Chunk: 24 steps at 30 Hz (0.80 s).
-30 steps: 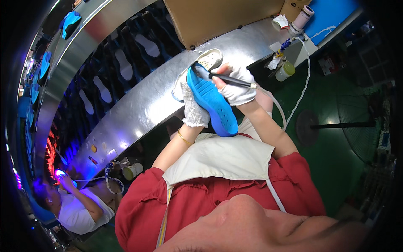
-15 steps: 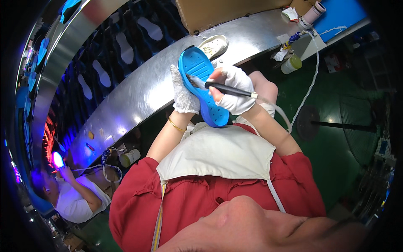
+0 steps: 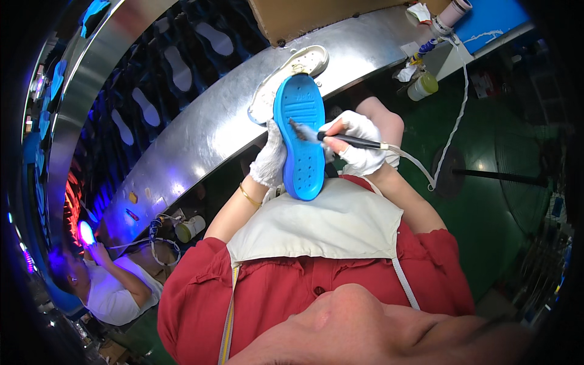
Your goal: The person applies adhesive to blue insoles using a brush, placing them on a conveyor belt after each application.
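Note:
A blue shoe sole (image 3: 307, 163), with ridges toward its far end and small holes toward its near end, is held over my lap. My left hand (image 3: 269, 159), in a white knit glove, grips its left edge. In my right hand (image 3: 359, 141), gloved with the fingertips bare, is a brush (image 3: 350, 139) with a black handle and a pale tube running from its back end. The dark-tipped bristles rest on or just above the middle of the sole; motion blurs them. Beyond the blue sole, a white perforated shoe sole (image 3: 265, 97) lies on the metal bench, partly covered by it.
The curved metal bench (image 3: 201, 131) borders a dark conveyor (image 3: 194, 79) carrying several pale insoles. A cardboard box (image 3: 322, 18) stands at the back. A capped jar (image 3: 423, 87) hangs at right near the hose. A fan (image 3: 450, 173) stands on the green floor. A co-worker (image 3: 118, 289) sits at left.
The blue sole has swung more upright and shifted right and nearer, revealing more of the white sole. My right hand has moved right and down with the brush, still at the sole.

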Each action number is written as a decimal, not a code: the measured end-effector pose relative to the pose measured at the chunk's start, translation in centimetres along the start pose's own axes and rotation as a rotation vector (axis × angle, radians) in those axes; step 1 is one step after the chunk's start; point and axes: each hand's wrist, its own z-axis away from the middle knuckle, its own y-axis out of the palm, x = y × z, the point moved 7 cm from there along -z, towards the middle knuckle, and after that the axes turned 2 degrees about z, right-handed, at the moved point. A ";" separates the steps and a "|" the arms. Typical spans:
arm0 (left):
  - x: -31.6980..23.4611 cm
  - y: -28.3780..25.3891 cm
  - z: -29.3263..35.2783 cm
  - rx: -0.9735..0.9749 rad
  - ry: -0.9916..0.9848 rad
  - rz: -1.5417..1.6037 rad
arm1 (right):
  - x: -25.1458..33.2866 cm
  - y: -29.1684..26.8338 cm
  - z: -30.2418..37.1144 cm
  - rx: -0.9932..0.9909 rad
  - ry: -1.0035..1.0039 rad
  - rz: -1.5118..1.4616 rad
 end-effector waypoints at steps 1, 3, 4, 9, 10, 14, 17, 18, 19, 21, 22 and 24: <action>0.1 -0.9 -0.3 -0.108 0.006 -0.082 | -0.1 0.8 0.1 0.052 0.050 -0.130; -0.3 -0.8 -1.1 -0.099 0.000 -0.020 | -0.1 0.8 -0.4 0.057 0.078 -0.226; -1.4 0.3 -1.5 -0.031 0.080 0.002 | -0.1 0.2 -0.9 0.029 0.097 -0.246; -4.5 1.8 -3.7 0.135 0.376 0.214 | 1.6 0.9 -1.8 -0.010 -0.071 -0.017; -4.4 0.4 -4.2 0.115 0.367 0.270 | 2.7 1.5 -1.9 0.010 -0.142 0.041; -5.0 -3.2 -6.1 0.121 0.442 0.313 | 3.0 1.7 -2.4 0.058 0.086 -0.260; -6.6 -2.3 -6.2 0.114 0.491 0.335 | 3.2 1.1 -2.7 -0.067 -0.202 -0.030; -7.6 -0.4 -5.8 0.340 0.508 0.393 | 3.5 1.9 -2.6 0.008 -0.311 0.060; -8.0 0.2 -5.6 0.429 0.528 0.409 | 4.0 2.6 -2.2 0.054 -0.306 0.056; -8.9 1.2 -5.0 0.608 0.560 0.441 | 3.5 3.2 -2.4 0.100 -0.199 -0.081; -9.3 1.3 -4.8 0.590 0.599 0.389 | 3.0 2.8 -2.6 0.099 0.002 -0.309; -10.3 2.2 -4.2 0.598 0.624 0.356 | 2.0 1.7 -2.8 0.020 0.168 -0.552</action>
